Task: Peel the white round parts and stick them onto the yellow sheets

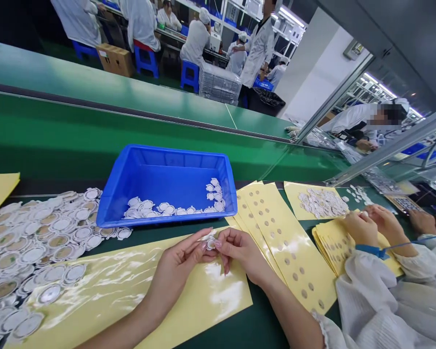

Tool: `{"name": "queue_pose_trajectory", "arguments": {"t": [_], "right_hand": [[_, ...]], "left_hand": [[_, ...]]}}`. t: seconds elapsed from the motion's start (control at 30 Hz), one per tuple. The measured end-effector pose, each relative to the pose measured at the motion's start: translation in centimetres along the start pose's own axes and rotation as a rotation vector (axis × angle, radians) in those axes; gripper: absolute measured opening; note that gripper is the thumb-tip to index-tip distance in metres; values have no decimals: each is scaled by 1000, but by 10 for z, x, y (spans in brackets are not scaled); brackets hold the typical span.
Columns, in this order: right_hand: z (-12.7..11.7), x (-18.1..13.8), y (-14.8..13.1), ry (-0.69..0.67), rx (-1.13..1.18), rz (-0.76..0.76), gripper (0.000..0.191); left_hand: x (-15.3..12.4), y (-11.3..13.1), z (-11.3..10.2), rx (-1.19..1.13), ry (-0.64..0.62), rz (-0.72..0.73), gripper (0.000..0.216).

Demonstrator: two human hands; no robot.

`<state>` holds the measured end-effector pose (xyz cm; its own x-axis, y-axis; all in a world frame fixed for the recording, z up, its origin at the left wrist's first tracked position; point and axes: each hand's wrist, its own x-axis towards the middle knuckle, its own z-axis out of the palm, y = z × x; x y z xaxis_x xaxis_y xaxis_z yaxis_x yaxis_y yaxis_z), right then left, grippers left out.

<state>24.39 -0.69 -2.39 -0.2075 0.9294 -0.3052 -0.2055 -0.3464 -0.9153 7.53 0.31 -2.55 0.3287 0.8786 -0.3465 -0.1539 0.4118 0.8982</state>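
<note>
Dark-green bench (254,325) — yellow sheet (119,281) | white-coated workers (196,41) seated beyond | hands (178,261) pinching white disc (210,244)

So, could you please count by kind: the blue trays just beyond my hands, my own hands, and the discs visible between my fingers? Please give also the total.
Blue tray: 1
Own hands, left hand and right hand: 2
Disc visible between the fingers: 1
Total: 4

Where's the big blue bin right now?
In the head view, the blue bin sits left of centre, just beyond the left hand, between the heap of white discs on its left and the dotted yellow sheets on its right.
</note>
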Motion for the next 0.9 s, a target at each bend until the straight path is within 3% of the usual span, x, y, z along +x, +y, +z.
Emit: {"name": "queue_pose_trajectory", "arguments": {"t": [0.57, 0.9], "right_hand": [[-3, -2, -3, 57, -130, 4, 42], [2, -2, 9, 171, -245, -120, 35]], "left_hand": [[-3, -6, -5, -53, 97, 50, 60], [-3, -3, -4, -61, 88, 71, 58]]}}
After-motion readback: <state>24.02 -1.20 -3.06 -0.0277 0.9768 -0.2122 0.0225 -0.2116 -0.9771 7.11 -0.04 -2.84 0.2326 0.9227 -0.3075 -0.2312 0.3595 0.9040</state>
